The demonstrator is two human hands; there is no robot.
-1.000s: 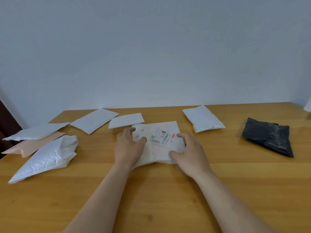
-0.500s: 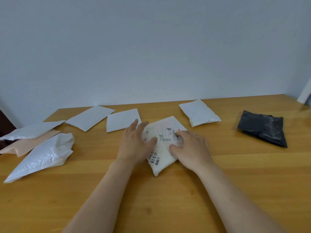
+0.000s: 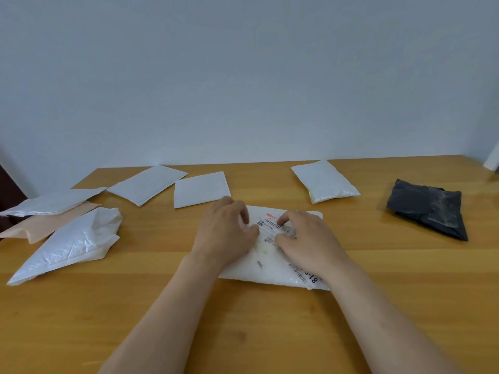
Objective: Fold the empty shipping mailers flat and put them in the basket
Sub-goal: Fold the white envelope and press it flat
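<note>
The step in hand looks like the fold itself: a white labelled mailer (image 3: 272, 260) lies on the table (image 3: 243, 333) right in front of the person, and both hands rest on its top. The left hand (image 3: 225, 232) lies palm down over the mailer's left part with its fingers curled at the label (image 3: 271, 228). The right hand (image 3: 305, 238) presses on the right part, fingers bent, fingertips (image 3: 282, 221) touching the printed label. Neither hand clearly grips anything; they seem to flatten or pinch the top layer, and whether an edge is pinched cannot be told.

The other mailers lie apart: three white ones and a pink one (image 3: 48, 225) at the left, one white square (image 3: 201, 188) just beyond the left hand, a puffy one (image 3: 324, 180) and a black one (image 3: 429, 209) to the right. No basket is in view.

The next move probably calls for pressing the crease flat, then lifting the folded mailer and finding the basket, which must be out of frame.
</note>
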